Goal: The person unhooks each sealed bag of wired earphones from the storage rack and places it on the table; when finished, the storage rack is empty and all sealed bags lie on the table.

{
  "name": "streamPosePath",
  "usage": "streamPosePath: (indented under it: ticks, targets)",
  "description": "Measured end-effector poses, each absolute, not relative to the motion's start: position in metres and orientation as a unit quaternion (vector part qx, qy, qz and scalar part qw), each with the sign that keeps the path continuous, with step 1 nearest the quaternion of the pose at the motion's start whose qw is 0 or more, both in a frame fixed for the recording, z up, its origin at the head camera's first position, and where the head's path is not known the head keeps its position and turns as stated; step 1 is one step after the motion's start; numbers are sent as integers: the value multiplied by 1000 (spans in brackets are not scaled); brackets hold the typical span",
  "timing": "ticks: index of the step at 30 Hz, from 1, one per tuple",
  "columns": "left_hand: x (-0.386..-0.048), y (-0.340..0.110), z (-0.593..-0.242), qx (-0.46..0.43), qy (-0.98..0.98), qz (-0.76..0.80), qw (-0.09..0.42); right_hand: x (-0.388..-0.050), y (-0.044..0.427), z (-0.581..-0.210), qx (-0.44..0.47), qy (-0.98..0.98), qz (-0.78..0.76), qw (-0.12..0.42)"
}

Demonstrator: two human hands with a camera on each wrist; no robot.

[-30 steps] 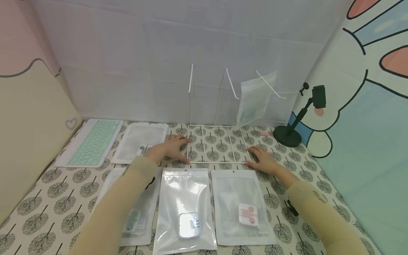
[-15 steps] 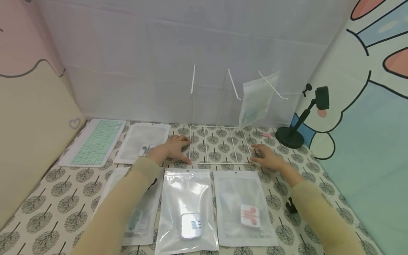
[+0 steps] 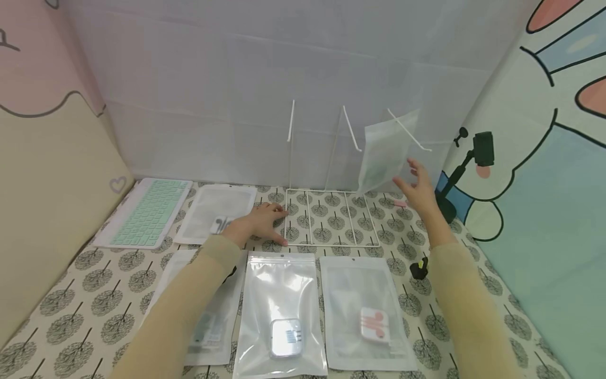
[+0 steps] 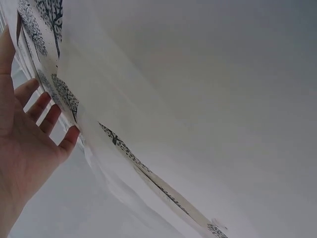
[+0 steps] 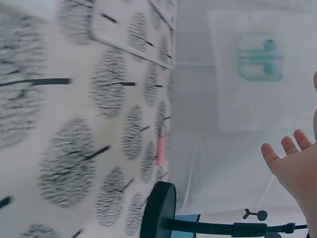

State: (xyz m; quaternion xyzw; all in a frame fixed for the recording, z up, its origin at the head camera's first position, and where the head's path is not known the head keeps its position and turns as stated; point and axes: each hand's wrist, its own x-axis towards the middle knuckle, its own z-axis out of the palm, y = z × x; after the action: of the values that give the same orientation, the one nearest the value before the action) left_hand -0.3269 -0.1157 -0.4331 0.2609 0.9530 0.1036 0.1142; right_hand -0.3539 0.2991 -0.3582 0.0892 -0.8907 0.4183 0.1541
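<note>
A white wire rack (image 3: 331, 245) stands at the back of the table, with hooks rising from it. From its right hook hangs a frosted zip bag (image 3: 385, 152); in the right wrist view green earphones (image 5: 260, 57) show inside. My left hand (image 3: 259, 221) rests with spread fingers at the rack's left side, the thumb near its front corner. My right hand (image 3: 420, 192) is raised just right of the hanging bag, fingers apart and holding nothing. Whether its fingertips touch the bag, I cannot tell.
In front lie a silver zip bag (image 3: 270, 284), a bag with pink earphones (image 3: 355, 289), and another bag (image 3: 220, 316) partly under my left arm. A bag (image 3: 227, 202) and a mint keyboard (image 3: 149, 213) lie left. A black stand (image 3: 459, 173) is at right.
My right hand has left the rack's front right corner and risen up and away towards the hanging bag. The left hand stays at the rack. The head view has shifted slightly.
</note>
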Motion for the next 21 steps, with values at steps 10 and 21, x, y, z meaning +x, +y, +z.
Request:
streamPosePath:
  ticks: [10,21]
  targets:
    - [-329,-118,-435,253,957,93,111,-385,297,-324,69,-850,504,135]
    - [-329,-114,-433,255,955,91,118,-396,294,-323,45,-822,554,125]
